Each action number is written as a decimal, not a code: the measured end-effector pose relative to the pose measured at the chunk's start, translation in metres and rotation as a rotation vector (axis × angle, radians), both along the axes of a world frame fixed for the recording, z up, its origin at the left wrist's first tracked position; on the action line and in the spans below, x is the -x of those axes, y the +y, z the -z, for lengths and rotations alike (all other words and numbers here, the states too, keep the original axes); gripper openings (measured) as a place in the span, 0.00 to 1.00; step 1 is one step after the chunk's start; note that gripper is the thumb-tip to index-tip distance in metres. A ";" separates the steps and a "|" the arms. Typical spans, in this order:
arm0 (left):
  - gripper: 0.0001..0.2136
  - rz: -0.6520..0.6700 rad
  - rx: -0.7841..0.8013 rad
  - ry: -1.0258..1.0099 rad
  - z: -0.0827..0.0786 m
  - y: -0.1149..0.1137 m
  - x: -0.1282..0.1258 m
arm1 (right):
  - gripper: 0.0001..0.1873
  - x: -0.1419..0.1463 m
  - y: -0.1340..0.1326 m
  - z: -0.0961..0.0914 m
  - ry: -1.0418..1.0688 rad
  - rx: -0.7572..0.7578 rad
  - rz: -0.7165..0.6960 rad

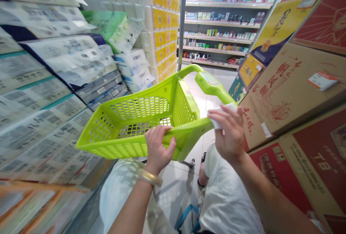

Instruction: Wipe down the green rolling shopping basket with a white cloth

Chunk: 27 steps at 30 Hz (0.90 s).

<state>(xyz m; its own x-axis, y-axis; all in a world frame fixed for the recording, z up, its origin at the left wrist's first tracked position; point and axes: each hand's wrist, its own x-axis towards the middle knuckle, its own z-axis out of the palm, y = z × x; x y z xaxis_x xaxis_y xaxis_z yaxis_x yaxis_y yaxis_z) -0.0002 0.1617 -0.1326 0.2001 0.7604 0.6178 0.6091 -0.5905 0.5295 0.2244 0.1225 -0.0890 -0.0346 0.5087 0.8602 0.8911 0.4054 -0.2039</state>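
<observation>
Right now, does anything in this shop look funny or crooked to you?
Yes, one small thing: the white-and-red label on the cardboard carton on the right sits crooked. It slants differently from the carton's edges, so it doesn't line up with them.

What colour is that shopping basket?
The shopping basket is lime green, clearest in the head view.

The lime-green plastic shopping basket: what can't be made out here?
Head view:
- White folded paper or cloth: kind unclear, covered by the right hand.
- Lime-green plastic shopping basket: underside hidden by its own body.
- Grey pole: top cut off by frame edge.
- Goods on far shelves: too small to read.
</observation>
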 end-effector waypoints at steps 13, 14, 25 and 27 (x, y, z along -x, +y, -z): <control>0.08 -0.010 -0.023 0.001 0.001 0.000 -0.001 | 0.19 0.018 -0.003 0.004 -0.087 0.044 -0.054; 0.08 -0.008 -0.023 0.002 0.001 0.000 -0.001 | 0.20 0.022 -0.004 0.005 -0.129 0.062 -0.095; 0.08 -0.015 -0.017 0.003 0.001 -0.002 -0.001 | 0.19 0.020 -0.004 0.002 -0.092 0.034 0.035; 0.08 -0.010 -0.011 0.006 0.001 -0.002 -0.001 | 0.20 0.030 -0.007 0.006 -0.148 0.049 -0.032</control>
